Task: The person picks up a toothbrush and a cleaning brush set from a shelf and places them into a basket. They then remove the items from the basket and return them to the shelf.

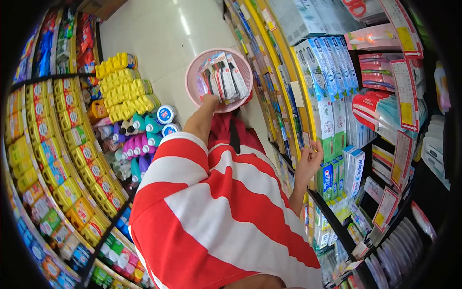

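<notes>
A round pink plastic basket [191,72] is at the top centre, in front of my body. In it lie several packs in white, red and black packaging [223,77]. My left hand [210,100] is closed over the basket's near rim, and its fingers are partly hidden. On the right, my right hand [310,156] is raised at the yellow shelf edge [306,98], close beside green-and-white boxes [332,123]. Its fingers are loosely bent and apart, with nothing visible in them. Just below this hand stand dark green Crest boxes [328,179].
Shelves with toothpaste boxes and hanging toothbrush packs [373,108] line the right side, price tags [406,96] sticking out. Yellow bottles [126,91] and purple and teal bottles [139,144] stand on the left by the tiled floor [149,33]. More stocked shelves [62,144] run along the far left.
</notes>
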